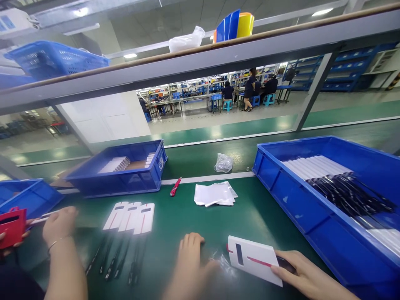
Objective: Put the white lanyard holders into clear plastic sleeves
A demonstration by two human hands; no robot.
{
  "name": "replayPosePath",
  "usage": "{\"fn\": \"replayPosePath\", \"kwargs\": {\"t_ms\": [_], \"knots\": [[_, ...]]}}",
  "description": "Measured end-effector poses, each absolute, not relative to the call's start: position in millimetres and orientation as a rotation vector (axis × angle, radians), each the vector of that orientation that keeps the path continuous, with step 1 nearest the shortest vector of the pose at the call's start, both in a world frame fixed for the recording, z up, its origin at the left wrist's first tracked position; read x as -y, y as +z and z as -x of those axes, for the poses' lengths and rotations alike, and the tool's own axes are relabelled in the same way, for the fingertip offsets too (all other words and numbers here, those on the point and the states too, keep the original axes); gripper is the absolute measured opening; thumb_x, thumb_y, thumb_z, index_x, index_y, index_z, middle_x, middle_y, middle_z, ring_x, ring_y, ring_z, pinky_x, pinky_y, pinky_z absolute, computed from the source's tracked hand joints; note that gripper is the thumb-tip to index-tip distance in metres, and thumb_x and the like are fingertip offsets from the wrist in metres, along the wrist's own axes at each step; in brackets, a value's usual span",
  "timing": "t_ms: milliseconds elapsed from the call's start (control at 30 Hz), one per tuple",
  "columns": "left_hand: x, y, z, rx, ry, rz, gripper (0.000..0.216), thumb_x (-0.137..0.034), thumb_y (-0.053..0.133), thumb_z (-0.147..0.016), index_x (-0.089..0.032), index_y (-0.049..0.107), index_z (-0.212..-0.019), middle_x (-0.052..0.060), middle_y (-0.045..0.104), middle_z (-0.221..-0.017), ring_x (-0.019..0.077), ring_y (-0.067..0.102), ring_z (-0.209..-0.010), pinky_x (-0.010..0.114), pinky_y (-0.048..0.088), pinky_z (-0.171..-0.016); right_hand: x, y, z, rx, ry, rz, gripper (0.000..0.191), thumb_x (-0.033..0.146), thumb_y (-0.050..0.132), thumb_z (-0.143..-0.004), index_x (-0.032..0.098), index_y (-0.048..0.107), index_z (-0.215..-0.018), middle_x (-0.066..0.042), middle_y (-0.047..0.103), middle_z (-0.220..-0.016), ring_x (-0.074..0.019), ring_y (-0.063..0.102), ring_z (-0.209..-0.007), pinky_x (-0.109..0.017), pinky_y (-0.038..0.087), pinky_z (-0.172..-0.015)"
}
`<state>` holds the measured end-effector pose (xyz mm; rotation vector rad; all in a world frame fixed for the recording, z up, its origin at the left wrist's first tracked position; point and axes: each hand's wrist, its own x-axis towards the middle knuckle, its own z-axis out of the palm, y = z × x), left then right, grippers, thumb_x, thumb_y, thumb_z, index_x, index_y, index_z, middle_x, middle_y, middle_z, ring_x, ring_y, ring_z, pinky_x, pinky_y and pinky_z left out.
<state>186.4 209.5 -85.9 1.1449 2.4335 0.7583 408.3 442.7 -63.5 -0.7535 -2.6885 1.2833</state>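
My right hand (300,271) grips a flat white card sleeve (250,258) with a dark slot and a red stripe. A dark handle-like part shows at its near end, beside my fingers. My left hand (190,258), somewhat blurred, is flat and low over the green table, with fingers stretched and thumb out. Between my hands lies a crumpled clear plastic piece (223,264), close to my left thumb. Left of that hand, three similar white sleeves (129,216) lie overlapping, with thin black rods or cables (117,258) extending toward me.
A co-worker's arm (62,241) reaches in at left, near a red piece (12,227). Ahead lie a red box cutter (176,186), white sheets (215,194) and a clear plastic bag (223,162). Blue bins stand left (121,179) and right (300,212). A shelf (200,56) spans overhead.
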Motion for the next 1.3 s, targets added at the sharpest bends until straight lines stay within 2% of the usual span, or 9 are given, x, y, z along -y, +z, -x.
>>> {"fn": "replayPosePath", "kwargs": {"t_ms": [133,267,433,567,667,767,867,1067,1300], "knots": [[-219,-111,-199,-2.58,0.572,-1.132,0.034,-0.029,0.082,-0.065,-0.02,0.057,-0.087,0.008,0.06,-0.102,0.0285,0.053,-0.093,0.039,0.041,-0.082,-444,-63,-408,2.692,1.287,0.75,0.052,0.065,0.06,-0.085,0.024,0.077,-0.112,-0.007,0.079,-0.106,-0.0337,0.07,-0.1,-0.037,0.06,-0.084],[-223,-105,-199,-2.523,0.565,-1.102,0.034,-0.023,0.084,-0.063,-0.02,0.052,-0.075,0.005,0.059,-0.098,0.027,0.051,-0.094,0.038,0.039,-0.082,-446,-62,-412,2.721,1.318,0.711,0.051,0.065,0.06,-0.085,0.025,0.077,-0.111,-0.006,0.078,-0.108,-0.034,0.07,-0.101,-0.037,0.059,-0.086],[-214,-75,-199,-2.364,0.779,-1.179,0.026,-0.014,0.078,-0.07,-0.019,0.053,-0.075,0.003,0.061,-0.101,0.0245,0.052,-0.101,0.036,0.038,-0.088,-450,-64,-418,2.703,1.36,0.725,0.052,0.066,0.06,-0.084,0.025,0.077,-0.11,-0.006,0.078,-0.107,-0.0349,0.069,-0.103,-0.041,0.059,-0.089],[-208,-65,-198,-2.209,0.937,-1.104,0.014,-0.018,0.066,-0.082,-0.02,0.053,-0.076,0.001,0.064,-0.088,0.0196,0.056,-0.087,0.031,0.039,-0.081,-452,-58,-415,2.6,1.41,0.753,0.049,0.066,0.065,-0.08,0.025,0.079,-0.103,-0.006,0.078,-0.104,-0.035,0.069,-0.103,-0.041,0.059,-0.087],[-207,-61,-194,-2.032,1.102,-0.936,0.012,-0.026,0.059,-0.087,-0.02,0.051,-0.08,-0.002,0.062,-0.074,0.0157,0.057,-0.072,0.026,0.039,-0.069,-450,-52,-412,2.468,1.584,0.818,0.05,0.067,0.067,-0.077,0.024,0.077,-0.101,-0.005,0.076,-0.084,-0.0265,0.07,-0.079,-0.032,0.06,-0.066],[-210,-54,-193,-1.892,1.232,-0.859,0.016,-0.024,0.064,-0.081,-0.02,0.048,-0.083,-0.004,0.06,-0.07,0.0137,0.055,-0.065,0.024,0.037,-0.062,-443,-51,-405,2.261,1.897,0.88,0.057,0.072,0.061,-0.08,0.021,0.071,-0.105,0.004,0.057,-0.055,-0.0124,0.05,-0.044,-0.021,0.041,-0.037],[-215,-45,-196,-1.848,1.279,-0.834,0.019,-0.021,0.066,-0.078,-0.02,0.047,-0.083,-0.005,0.057,-0.069,0.0128,0.053,-0.063,0.024,0.036,-0.06,-427,-53,-393,2.145,2.094,0.768,0.062,0.073,0.055,-0.084,0.017,0.065,-0.109,0.008,0.047,-0.049,-0.0078,0.038,-0.037,-0.017,0.03,-0.035],[-221,-30,-202,-1.856,1.38,-0.809,0.018,-0.016,0.065,-0.077,-0.02,0.048,-0.081,-0.005,0.053,-0.069,0.0119,0.05,-0.065,0.023,0.036,-0.063,-396,-49,-370,2.132,2.28,0.632,0.07,0.075,0.042,-0.089,0.016,0.052,-0.126,0.002,0.065,-0.056,-0.0117,0.053,-0.036,-0.02,0.038,-0.038],[-224,-31,-212,-1.766,1.456,-0.805,0.022,-0.011,0.065,-0.074,-0.017,0.056,-0.094,-0.004,0.056,-0.069,0.0127,0.051,-0.064,0.022,0.039,-0.061,-375,-28,-360,1.941,2.407,0.665,0.06,0.063,0.051,-0.093,0.017,0.053,-0.132,-0.001,0.071,-0.066,-0.0174,0.068,-0.053,-0.027,0.055,-0.052]]}}
